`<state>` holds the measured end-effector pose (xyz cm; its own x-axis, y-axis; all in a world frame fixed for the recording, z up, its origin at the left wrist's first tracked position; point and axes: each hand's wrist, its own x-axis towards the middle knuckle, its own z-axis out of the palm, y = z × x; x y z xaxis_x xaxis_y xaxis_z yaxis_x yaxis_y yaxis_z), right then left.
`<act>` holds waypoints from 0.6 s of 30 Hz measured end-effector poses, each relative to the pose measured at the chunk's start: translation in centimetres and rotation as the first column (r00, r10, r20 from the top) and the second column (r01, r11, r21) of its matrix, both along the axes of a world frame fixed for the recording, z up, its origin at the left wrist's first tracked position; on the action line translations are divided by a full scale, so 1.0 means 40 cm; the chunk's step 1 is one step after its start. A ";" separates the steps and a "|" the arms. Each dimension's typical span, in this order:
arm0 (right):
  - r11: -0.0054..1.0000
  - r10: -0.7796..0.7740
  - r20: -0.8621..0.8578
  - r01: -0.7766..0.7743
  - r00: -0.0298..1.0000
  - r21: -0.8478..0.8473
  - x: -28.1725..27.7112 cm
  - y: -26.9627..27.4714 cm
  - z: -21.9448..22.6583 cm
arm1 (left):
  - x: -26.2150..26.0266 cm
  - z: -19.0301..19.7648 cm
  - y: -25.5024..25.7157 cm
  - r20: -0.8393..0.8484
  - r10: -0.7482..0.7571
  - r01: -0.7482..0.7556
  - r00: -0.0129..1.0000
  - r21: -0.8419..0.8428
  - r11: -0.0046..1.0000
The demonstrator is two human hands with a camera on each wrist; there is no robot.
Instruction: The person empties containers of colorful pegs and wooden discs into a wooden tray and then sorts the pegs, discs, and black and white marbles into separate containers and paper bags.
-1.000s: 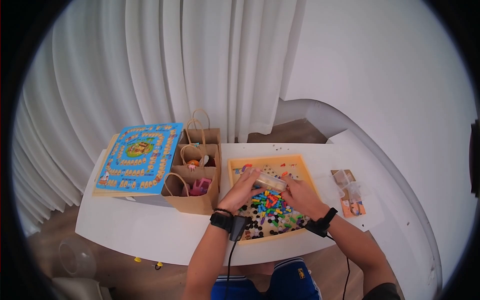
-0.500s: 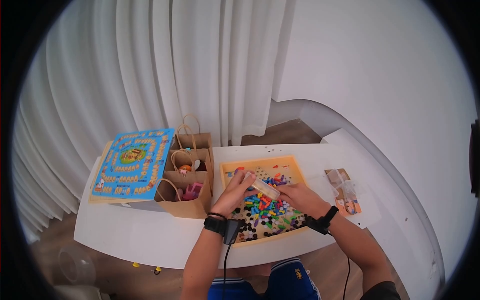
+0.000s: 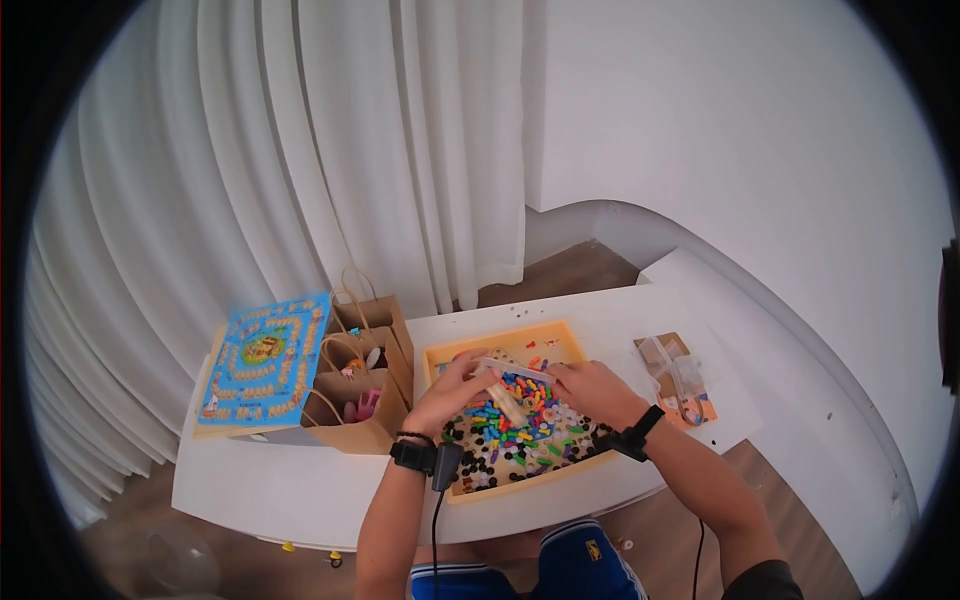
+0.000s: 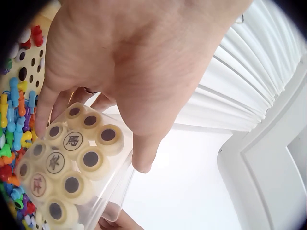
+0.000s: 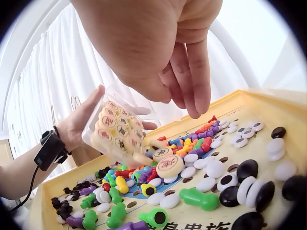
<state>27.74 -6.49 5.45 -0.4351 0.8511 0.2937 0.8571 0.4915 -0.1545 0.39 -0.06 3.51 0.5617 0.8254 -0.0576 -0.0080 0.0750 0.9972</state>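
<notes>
Tipping steeper toward five o'clock, the box (image 5: 114, 125) the left hand (image 3: 450, 393) grips starts spilling discs (image 5: 170, 166), right hand's (image 3: 600, 390) hold unclear!

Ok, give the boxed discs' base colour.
The discs are cream, best seen in the left wrist view.

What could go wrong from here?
Discs leaving the tilted box could get lost among the pegs and stones. Some might bounce out of the tray onto the table. The smooth box might also slip from the left hand.
</notes>
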 end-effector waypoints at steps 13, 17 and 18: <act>0.989 -0.136 -0.065 0.139 0.989 0.042 0.069 -0.027 -0.018 | 0.017 0.081 0.065 -0.465 -0.026 0.213 0.885 0.355 0.910; 0.980 -0.183 -0.044 0.186 0.982 0.076 0.081 -0.036 -0.024 | 0.022 0.094 0.076 -0.521 -0.102 0.336 0.847 0.377 0.863; 0.980 -0.182 -0.051 0.185 0.982 0.078 0.086 -0.039 -0.026 | 0.025 0.098 0.076 -0.526 -0.100 0.337 0.844 0.377 0.863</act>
<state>31.18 -8.07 4.43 -0.2594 0.8877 0.3805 0.9272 0.3391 -0.1591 1.38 3.00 7.42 0.7285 0.6844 -0.0284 0.4338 -0.4289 0.7923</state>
